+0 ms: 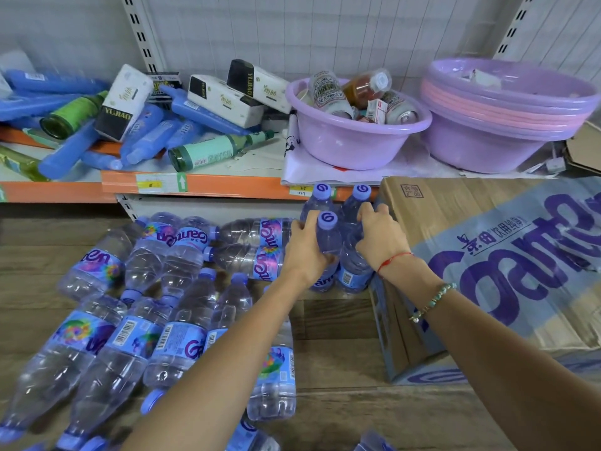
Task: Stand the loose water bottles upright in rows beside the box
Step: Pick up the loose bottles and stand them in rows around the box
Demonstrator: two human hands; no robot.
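Wood-plank flooring (341,362) below a cluttered shop shelf (208,185): the left hand (307,252) is wrapped around an upright water bottle (328,236), while the right hand (382,239) clasps a neighbouring standing bottle (353,268). Two more upright bottles (320,198) stand just beyond the hands, touching the cardboard box (487,255) to their right. Loose bottles (136,323) lie scattered left of the hands.

Bare floor (338,362) lies open between the fallen bottles (136,320) and the box (487,255), reaching up to the upright bottles (353,271) (four, packed against the box's side). Leftward the fallen bottles crowd the floor; the shelf edge (227,185) overhangs behind.
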